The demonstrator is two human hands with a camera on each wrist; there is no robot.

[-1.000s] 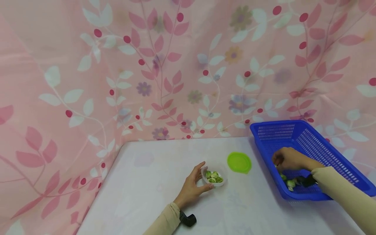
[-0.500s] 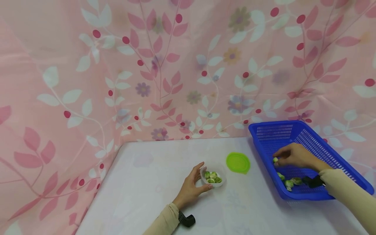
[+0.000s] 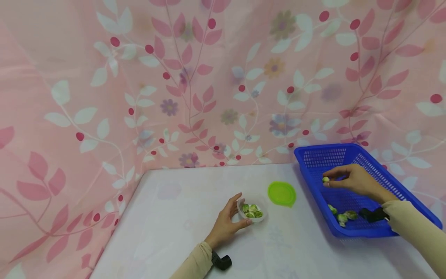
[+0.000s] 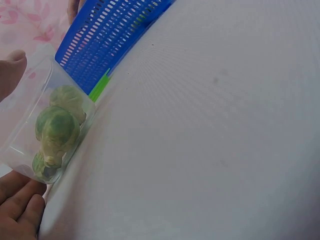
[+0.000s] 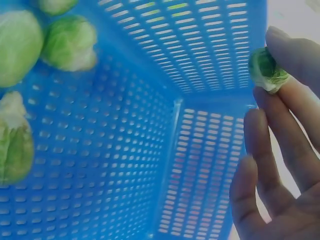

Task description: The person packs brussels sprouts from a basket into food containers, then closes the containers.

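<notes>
My right hand [image 3: 359, 180] pinches a small Brussels sprout [image 3: 325, 179] between thumb and fingertips, above the blue basket [image 3: 339, 234]. In the right wrist view the pinched sprout [image 5: 267, 70] shows green leaves and a pale stem end. Several loose sprouts [image 5: 70, 42] lie on the basket's floor. On the table, my left hand [image 3: 226, 221] holds a small clear plastic container [image 3: 262, 217], thumb on the near side and fingers round the far left. Several sprouts [image 3: 251, 210] sit inside it; through its wall, the left wrist view shows some of these sprouts [image 4: 57, 132].
A bright green lid [image 3: 282, 193] lies flat on the white table [image 3: 167, 224], between container and basket. The basket has tall slotted walls and stands at the table's right. A pink floral curtain [image 3: 209, 85] hangs behind the table.
My right hand has risen from the basket's floor with a sprout between its fingertips, uncovering the sprouts below. My left hand stays at the container.
</notes>
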